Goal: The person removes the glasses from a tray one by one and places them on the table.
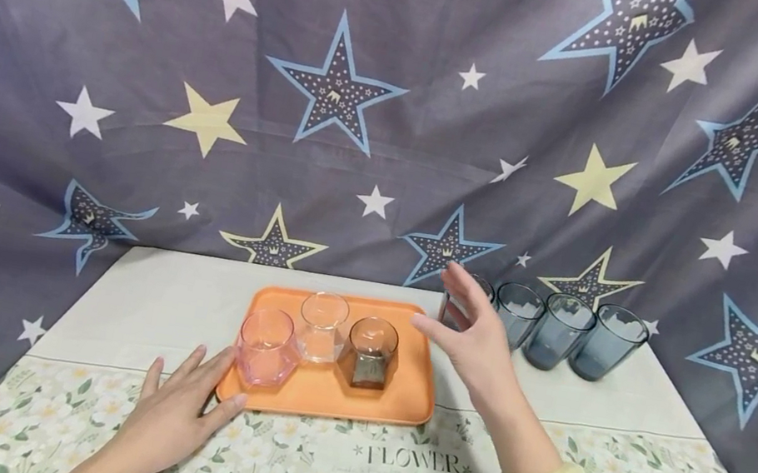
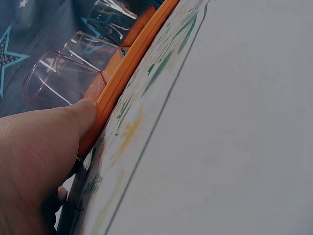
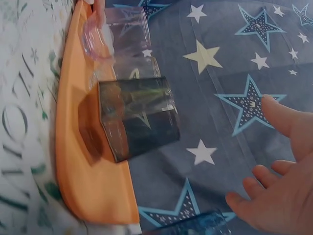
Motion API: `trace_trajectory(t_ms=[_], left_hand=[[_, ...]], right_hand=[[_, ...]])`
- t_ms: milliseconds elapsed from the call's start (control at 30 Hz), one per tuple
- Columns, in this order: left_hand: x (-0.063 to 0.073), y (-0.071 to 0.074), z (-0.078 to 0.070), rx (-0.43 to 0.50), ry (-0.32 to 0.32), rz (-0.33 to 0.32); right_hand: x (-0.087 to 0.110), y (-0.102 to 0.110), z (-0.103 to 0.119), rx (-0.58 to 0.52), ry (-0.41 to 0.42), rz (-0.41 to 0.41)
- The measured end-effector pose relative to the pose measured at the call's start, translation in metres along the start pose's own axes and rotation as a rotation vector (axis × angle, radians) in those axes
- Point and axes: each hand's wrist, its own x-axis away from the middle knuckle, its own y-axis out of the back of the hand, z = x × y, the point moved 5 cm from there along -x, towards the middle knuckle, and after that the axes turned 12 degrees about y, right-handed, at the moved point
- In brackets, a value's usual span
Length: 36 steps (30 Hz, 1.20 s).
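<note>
Fingers of the left hand (image 1: 179,397), spread and nearly straight, have the thumb at the near left rim of the orange tray (image 1: 412,361) — probably steadying it; those of the right hand (image 1: 477,348), parted and empty, hang off its right edge. Surface (image 1: 170,301): supports the tray. Four blue glasses (image 1: 561,336): lined up right of the tray, perhaps as a set. Pink glass (image 1: 266,360), clear glass (image 1: 321,336), brown glass (image 1: 371,360): grouped upright on the tray, presumably contained by its raised rim.

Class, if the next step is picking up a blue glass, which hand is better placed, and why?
Probably the right hand: it hangs empty beside the blue glasses, while the left hand, touching the orange tray, is farther away.
</note>
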Motion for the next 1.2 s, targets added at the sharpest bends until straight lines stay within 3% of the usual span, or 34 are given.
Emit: trace_trajectory(t_ms=[300,667,1200], left_hand=[[0.000,0.001,0.000,0.000,-0.003,-0.001],[0.001,-0.001,0.000,0.001,-0.010,-0.015],[0.001,0.000,-0.001,0.003,-0.012,-0.024]], right_hand=[[0.005,-0.029,-0.010,-0.025,0.009,0.071],[0.011,-0.048,-0.031,0.020,-0.022,0.146],[0.020,-0.056,-0.051,0.028,-0.136,0.212]])
